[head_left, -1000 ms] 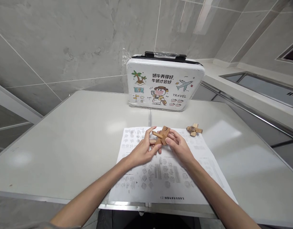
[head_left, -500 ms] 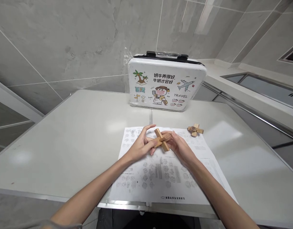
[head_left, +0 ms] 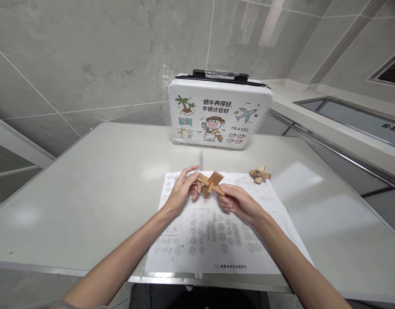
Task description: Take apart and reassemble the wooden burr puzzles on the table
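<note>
Both my hands hold a wooden cross-shaped burr puzzle (head_left: pixel 210 183) a little above a printed instruction sheet (head_left: pixel 216 231). My left hand (head_left: pixel 181 193) pinches the left end of one stick with curled fingers. On the right, my right hand (head_left: pixel 237 201) grips the other end from below, its fingers closed. A second assembled wooden puzzle (head_left: pixel 260 174) lies on the table (head_left: pixel 97 180) by the sheet's far right corner, untouched.
A white carry case (head_left: pixel 218 113) with cartoon travel pictures and a black handle stands upright at the table's far edge against the tiled wall. A ledge with a dark glass panel (head_left: pixel 354 118) runs along the right. The table's near edge is close to my body.
The puzzle has been turned between my hands and now lies more flat, with one stick pointing left. My hands have spread slightly apart along it.
</note>
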Action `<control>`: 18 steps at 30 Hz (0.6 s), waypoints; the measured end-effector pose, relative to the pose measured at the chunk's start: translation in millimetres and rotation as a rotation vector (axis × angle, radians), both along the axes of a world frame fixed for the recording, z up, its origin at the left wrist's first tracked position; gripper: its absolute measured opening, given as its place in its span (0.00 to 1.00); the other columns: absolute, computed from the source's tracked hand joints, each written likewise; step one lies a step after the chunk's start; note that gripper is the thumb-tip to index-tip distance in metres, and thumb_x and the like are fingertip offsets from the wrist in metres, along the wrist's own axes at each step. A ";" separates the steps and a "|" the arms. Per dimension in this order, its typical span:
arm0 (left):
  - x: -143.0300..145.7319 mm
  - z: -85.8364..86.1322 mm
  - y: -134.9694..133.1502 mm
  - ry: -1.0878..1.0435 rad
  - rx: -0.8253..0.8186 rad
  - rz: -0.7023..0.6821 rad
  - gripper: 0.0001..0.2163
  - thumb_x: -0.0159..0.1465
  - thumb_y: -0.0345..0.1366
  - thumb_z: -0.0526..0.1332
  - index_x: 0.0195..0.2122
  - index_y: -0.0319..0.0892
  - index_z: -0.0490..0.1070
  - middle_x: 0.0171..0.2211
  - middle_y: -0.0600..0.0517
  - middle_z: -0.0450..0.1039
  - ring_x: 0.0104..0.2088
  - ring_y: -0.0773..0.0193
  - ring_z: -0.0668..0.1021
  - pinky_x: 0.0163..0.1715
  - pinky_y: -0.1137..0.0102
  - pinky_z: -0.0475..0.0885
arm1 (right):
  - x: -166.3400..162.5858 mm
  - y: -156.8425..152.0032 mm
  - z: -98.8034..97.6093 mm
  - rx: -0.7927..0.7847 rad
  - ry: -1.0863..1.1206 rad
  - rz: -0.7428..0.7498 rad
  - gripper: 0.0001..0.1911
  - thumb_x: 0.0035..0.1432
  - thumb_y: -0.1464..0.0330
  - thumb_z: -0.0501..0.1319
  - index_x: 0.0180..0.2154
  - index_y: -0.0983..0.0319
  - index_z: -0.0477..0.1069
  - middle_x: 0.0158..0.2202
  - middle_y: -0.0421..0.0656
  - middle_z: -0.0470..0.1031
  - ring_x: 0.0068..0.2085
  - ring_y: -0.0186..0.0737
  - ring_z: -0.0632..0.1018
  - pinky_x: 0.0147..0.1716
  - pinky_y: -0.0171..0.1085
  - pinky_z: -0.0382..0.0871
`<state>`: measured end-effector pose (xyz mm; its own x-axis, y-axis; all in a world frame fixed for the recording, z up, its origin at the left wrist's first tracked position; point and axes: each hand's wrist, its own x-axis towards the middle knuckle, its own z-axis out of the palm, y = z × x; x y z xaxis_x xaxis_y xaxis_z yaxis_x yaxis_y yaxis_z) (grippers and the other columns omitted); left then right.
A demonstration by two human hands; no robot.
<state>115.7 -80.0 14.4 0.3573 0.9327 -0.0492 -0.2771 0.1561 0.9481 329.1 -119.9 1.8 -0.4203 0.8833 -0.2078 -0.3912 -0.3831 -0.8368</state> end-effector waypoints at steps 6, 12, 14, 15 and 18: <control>0.5 -2.4 3.7 -0.001 -0.058 0.046 0.22 0.68 0.51 0.66 0.54 0.42 0.66 0.24 0.60 0.69 0.18 0.72 0.65 0.20 0.75 0.60 | 6.7 12.3 -12.1 -0.011 0.134 -0.319 0.15 0.61 0.60 0.74 0.35 0.58 0.69 0.27 0.34 0.63 0.23 0.31 0.61 0.18 0.30 0.60; 1.2 -1.5 2.1 0.036 -0.062 0.009 0.19 0.68 0.50 0.67 0.52 0.43 0.69 0.25 0.59 0.69 0.19 0.72 0.66 0.21 0.74 0.61 | 21.3 22.6 -21.9 -0.030 0.275 -0.440 0.17 0.64 0.68 0.71 0.32 0.56 0.62 0.27 0.34 0.58 0.23 0.31 0.61 0.18 0.28 0.66; 1.3 -1.0 1.6 0.045 -0.058 0.001 0.19 0.67 0.49 0.67 0.52 0.42 0.69 0.25 0.59 0.69 0.19 0.72 0.65 0.22 0.74 0.61 | 25.6 24.4 -23.7 -0.052 0.316 -0.440 0.17 0.65 0.69 0.69 0.32 0.56 0.62 0.27 0.34 0.57 0.23 0.31 0.62 0.18 0.28 0.68; 1.3 -0.9 1.4 0.048 -0.056 -0.001 0.19 0.67 0.49 0.67 0.52 0.42 0.69 0.25 0.59 0.69 0.20 0.72 0.65 0.22 0.74 0.61 | 27.2 25.1 -24.4 -0.060 0.335 -0.438 0.16 0.66 0.70 0.69 0.32 0.56 0.62 0.27 0.34 0.57 0.22 0.31 0.62 0.18 0.28 0.68; 1.3 -0.6 1.1 0.052 -0.053 -0.002 0.19 0.67 0.49 0.67 0.51 0.42 0.69 0.25 0.59 0.69 0.20 0.71 0.66 0.22 0.74 0.62 | 31.0 26.7 -26.2 -0.063 0.379 -0.438 0.13 0.67 0.70 0.68 0.34 0.56 0.64 0.26 0.33 0.56 0.22 0.30 0.62 0.18 0.26 0.69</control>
<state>116.9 -78.8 13.8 0.3544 0.9278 -0.1169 -0.2271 0.2067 0.9517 360.1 -93.2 -24.4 -0.0735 0.9823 -0.1721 -0.7924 -0.1623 -0.5880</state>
